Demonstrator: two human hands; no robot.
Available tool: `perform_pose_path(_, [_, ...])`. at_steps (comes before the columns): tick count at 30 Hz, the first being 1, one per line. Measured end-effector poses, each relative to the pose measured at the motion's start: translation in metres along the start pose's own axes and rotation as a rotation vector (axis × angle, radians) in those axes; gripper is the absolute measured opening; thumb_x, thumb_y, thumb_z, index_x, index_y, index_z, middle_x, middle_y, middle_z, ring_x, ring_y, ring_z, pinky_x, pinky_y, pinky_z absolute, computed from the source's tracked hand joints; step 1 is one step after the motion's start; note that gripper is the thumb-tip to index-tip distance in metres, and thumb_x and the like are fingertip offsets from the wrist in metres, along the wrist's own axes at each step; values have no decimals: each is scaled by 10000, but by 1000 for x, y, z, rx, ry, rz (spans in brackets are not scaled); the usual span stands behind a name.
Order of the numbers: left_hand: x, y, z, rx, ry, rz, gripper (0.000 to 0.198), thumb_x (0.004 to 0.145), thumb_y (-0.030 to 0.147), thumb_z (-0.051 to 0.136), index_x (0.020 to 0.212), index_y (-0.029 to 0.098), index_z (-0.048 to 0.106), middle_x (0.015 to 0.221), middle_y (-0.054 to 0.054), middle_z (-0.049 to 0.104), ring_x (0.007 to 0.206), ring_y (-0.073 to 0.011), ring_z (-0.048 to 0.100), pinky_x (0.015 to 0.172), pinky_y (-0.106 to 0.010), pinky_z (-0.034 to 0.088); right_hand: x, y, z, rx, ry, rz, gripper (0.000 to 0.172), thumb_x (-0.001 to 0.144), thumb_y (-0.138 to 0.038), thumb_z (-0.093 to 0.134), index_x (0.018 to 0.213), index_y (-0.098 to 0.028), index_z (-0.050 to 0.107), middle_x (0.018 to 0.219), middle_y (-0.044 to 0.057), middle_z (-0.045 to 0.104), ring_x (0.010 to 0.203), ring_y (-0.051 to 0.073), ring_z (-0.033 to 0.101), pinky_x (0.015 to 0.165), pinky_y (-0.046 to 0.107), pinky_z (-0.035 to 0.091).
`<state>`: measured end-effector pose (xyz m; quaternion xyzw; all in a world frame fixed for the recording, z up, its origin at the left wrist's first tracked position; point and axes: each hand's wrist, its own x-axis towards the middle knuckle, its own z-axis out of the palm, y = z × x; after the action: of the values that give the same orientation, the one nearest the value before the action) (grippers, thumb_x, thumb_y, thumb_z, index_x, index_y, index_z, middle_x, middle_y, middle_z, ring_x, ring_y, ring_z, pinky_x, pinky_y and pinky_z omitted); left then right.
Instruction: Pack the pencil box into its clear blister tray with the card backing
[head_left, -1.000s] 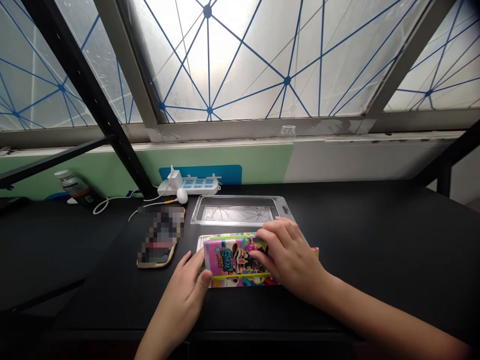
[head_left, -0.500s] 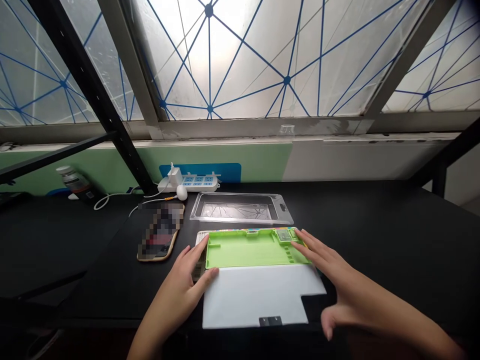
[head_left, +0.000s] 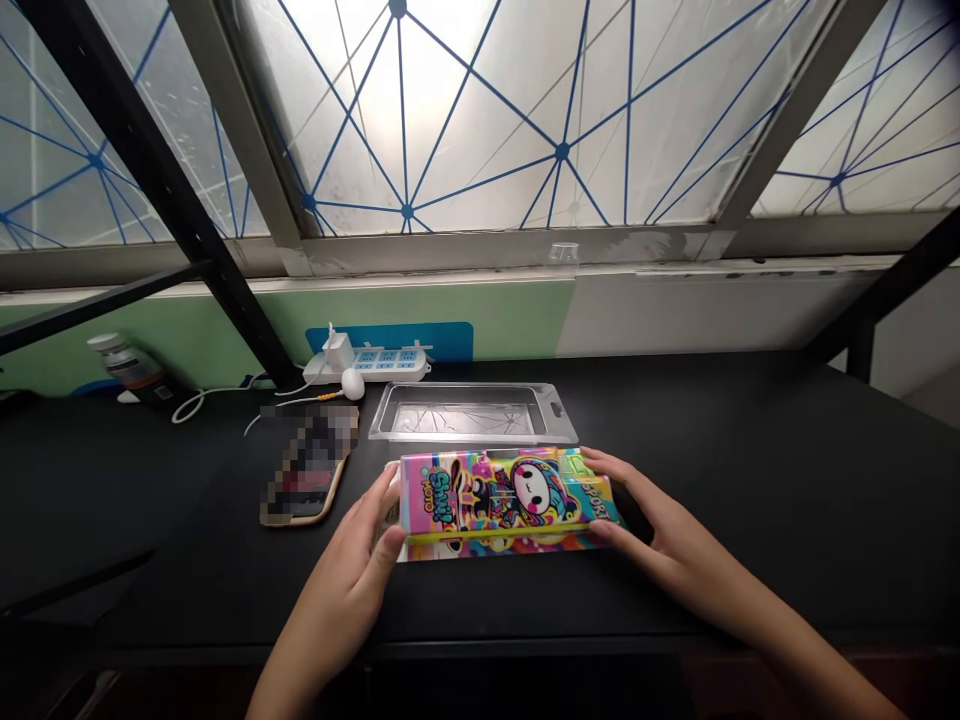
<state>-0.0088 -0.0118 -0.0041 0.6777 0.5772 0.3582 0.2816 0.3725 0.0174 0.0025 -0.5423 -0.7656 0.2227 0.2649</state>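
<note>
A colourful pencil case (head_left: 487,492) with a cartoon character on its lid lies closed on the black desk (head_left: 675,480). Its green front edge faces me. Beneath it, a brightly printed sheet or card (head_left: 517,545) shows along the near side. My left hand (head_left: 349,555) grips the left end, thumb at the near corner and fingers along the side. At the right end my right hand (head_left: 652,525) holds the case between thumb and fingers. The inside of the case is hidden by the lid.
Just behind the case lies a clear plastic packaging tray (head_left: 480,392). On the left are a phone (head_left: 330,505), a white power strip (head_left: 390,366) with a charger and cable, and a tilted bottle (head_left: 135,370). Black frame posts (head_left: 232,300) stand at both sides.
The pencil case's lid, which hung open toward me and showed the green inside, is now closed. My right thumb has come up onto the near edge; my left hand stays at the left end.
</note>
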Motion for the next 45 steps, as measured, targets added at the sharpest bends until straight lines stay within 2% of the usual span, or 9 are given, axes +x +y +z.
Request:
perform_pose_path(4, [1, 8, 0, 2, -46, -60, 681, 1011, 556, 504, 1605, 300, 290, 1514, -93, 566, 1400, -304, 525, 1111, -452, 475, -5, 7, 8, -67, -20, 9, 748, 915, -544, 644, 1564, -343, 330, 1607, 91, 444, 1422, 345, 481, 1138, 539, 454])
perform_pose_path(7, [-1, 13, -1, -8, 28, -67, 646, 984, 547, 557, 1555, 306, 375, 1416, -86, 655, 1209, -306, 684, 796, -335, 623, -6, 7, 10, -67, 17, -1, 673, 876, -541, 690, 1476, -331, 469, 1559, 101, 510, 1427, 381, 466, 1128, 587, 449])
perform_pose_path(10, [4, 21, -6, -20, 148, -30, 588, 964, 541, 586, 1481, 285, 471, 1400, -89, 664, 1122, -310, 723, 585, -267, 596, 2, -7, 3, -2, 88, -55, 580, 866, -503, 714, 1388, -310, 549, 1540, 103, 534, 1377, 367, 532, 1106, 542, 489])
perform_pose_path(16, [76, 51, -31, 321, 184, 182, 645, 955, 515, 605, 1511, 241, 427, 1455, -127, 596, 1272, -345, 615, 1003, -453, 540, 74, -35, -21, 98, 200, -73, 636, 776, -550, 798, 1297, -246, 600, 1406, 116, 651, 1263, 364, 629, 1067, 530, 526])
perform_pose_path(21, [133, 50, -36, 577, 115, 309, 587, 965, 470, 614, 1445, 147, 517, 1386, -169, 631, 1323, -353, 543, 1089, -511, 453, 127, -17, -4, 297, 200, -106, 608, 813, -537, 771, 1287, -218, 563, 1424, 147, 625, 1335, 331, 575, 1130, 513, 468])
perform_pose_path(34, [133, 5, -25, 778, -53, 284, 544, 1030, 505, 454, 1467, 191, 536, 1428, -170, 604, 1305, -368, 552, 1054, -529, 470, 120, -1, 16, -31, 4, -106, 486, 961, -545, 569, 1336, -236, 557, 1577, 156, 476, 1485, 342, 387, 1161, 597, 377])
perform_pose_path(40, [130, 6, -9, 881, -45, 297, 601, 1023, 580, 425, 1452, 177, 548, 1666, -185, 298, 1534, -392, 265, 1169, -631, 310, 111, -10, 14, -287, 153, -380, 373, 1007, -411, 528, 1301, -192, 597, 1592, 210, 432, 1490, 367, 370, 1178, 693, 233])
perform_pose_path(43, [128, 13, 1, 812, -41, 352, 647, 1037, 578, 390, 1552, 187, 410, 1698, -164, 210, 1562, -354, 199, 1189, -594, 306, 94, -28, 18, -259, 154, -631, 310, 981, -330, 578, 1259, -200, 614, 1453, 188, 595, 1374, 319, 531, 1155, 589, 348])
perform_pose_path(45, [129, 18, 9, 770, -51, 398, 653, 1046, 558, 382, 1584, 189, 348, 1702, -158, 196, 1567, -334, 190, 1196, -563, 312, 80, -43, 25, -201, 20, -712, 333, 970, -354, 597, 1261, -193, 619, 1381, 174, 650, 1311, 295, 582, 1108, 505, 434])
